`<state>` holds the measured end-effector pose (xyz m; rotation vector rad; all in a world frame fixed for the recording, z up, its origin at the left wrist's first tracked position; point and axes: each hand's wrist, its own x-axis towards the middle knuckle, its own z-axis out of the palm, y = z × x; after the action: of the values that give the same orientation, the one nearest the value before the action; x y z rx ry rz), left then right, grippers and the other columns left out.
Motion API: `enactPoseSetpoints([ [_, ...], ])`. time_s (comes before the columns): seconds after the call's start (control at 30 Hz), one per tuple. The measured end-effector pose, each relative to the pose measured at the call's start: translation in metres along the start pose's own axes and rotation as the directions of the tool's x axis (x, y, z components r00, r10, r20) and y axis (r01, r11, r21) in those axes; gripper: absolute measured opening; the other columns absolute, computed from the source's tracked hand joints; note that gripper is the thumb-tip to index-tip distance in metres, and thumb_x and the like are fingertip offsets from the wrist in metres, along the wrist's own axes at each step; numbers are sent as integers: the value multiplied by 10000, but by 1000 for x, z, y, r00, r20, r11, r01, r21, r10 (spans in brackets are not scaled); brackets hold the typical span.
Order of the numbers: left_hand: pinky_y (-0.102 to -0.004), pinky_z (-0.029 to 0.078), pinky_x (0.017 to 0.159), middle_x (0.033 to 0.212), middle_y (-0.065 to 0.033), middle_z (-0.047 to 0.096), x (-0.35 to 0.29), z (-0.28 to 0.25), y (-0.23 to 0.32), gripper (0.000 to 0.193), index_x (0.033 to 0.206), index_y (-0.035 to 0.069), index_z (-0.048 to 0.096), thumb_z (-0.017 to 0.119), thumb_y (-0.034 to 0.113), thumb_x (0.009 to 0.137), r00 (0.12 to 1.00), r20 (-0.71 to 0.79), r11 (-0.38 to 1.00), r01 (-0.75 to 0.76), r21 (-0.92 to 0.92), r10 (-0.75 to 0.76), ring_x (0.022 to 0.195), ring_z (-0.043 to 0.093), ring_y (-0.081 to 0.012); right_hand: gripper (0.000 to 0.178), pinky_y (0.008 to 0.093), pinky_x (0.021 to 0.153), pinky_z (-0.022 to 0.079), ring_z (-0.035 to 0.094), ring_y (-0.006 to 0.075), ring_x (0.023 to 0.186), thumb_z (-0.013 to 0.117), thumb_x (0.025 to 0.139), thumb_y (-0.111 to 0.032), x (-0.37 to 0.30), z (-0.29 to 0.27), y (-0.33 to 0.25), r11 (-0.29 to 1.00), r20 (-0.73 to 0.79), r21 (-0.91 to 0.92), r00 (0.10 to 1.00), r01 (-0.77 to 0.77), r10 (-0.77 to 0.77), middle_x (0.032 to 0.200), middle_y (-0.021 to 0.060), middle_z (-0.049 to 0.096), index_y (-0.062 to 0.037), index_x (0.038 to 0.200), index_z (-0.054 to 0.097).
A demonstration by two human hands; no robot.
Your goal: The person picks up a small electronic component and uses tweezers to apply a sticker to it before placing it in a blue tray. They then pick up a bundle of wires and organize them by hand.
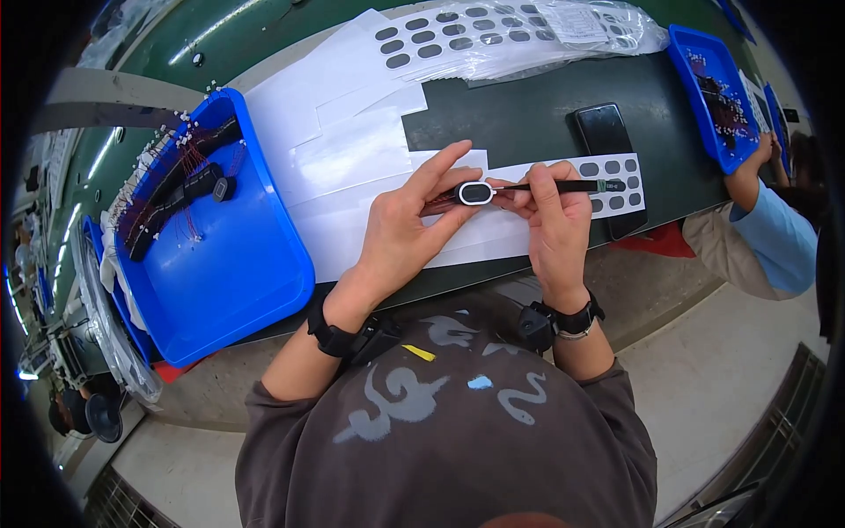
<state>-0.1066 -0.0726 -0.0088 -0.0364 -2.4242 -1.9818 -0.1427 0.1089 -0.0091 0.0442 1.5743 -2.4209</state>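
Note:
My left hand pinches a small oval speaker, black with a white rim, between thumb and fingers. Its dark reddish wires run back into the palm. In my right hand are slim black tweezers, gripped between thumb and fingers, their thin tip pointing left and reaching the speaker's edge. Whether the tip touches the rim is hard to make out. Beneath the right hand lies a white sheet of dark oval pads, partly covered by the hand and tweezers.
At left, a blue tray holds black speakers with wires. White paper sheets cover the middle. Bagged pad sheets lie behind. A black phone rests at right, near another blue tray and a co-worker's arm.

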Motion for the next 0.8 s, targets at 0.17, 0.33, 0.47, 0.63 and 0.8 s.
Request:
enactPoseSetpoints([
  [0.17,-320,580,895,1141,-93,721,-1,0,0,612,1419,116,493,715,26,855,1000,-1,1000,10,-3,-10,1011,715,-232,163,332,796,594,714,229,900,545,1031,-168,4,-3,0,998,3,-56,1000,-21,21,781,64,619,-33,941,537],
  [0.33,-320,580,897,1149,-91,718,0,0,0,615,1421,116,490,713,26,855,1000,-2,1000,8,8,-8,1014,714,-232,164,320,783,596,704,194,854,557,1025,-164,5,-1,-2,998,12,-58,1000,-20,21,795,66,625,-31,932,533],
  [0.47,-320,580,900,1156,-89,716,-1,0,-1,612,1422,116,490,710,26,857,1000,2,1000,5,-7,-5,1016,713,-233,162,310,776,595,697,179,838,559,1024,-160,5,-1,-1,997,7,-79,1000,-21,22,797,63,623,-32,929,531],
  [0.63,-323,581,899,1161,-88,714,0,-1,0,607,1420,113,491,706,24,859,1000,9,1000,10,-6,-10,1014,713,-236,159,301,767,591,696,172,840,558,1024,-154,5,-3,1,996,20,-93,1000,-10,11,803,63,622,-32,926,529],
  [0.8,-315,561,935,1184,-97,704,0,-3,6,574,1407,85,509,704,23,870,997,35,997,67,-23,-67,1056,686,-193,155,296,761,589,698,173,842,557,1024,-150,5,-1,-1,996,19,-92,1000,9,-7,808,64,623,-31,929,529],
])
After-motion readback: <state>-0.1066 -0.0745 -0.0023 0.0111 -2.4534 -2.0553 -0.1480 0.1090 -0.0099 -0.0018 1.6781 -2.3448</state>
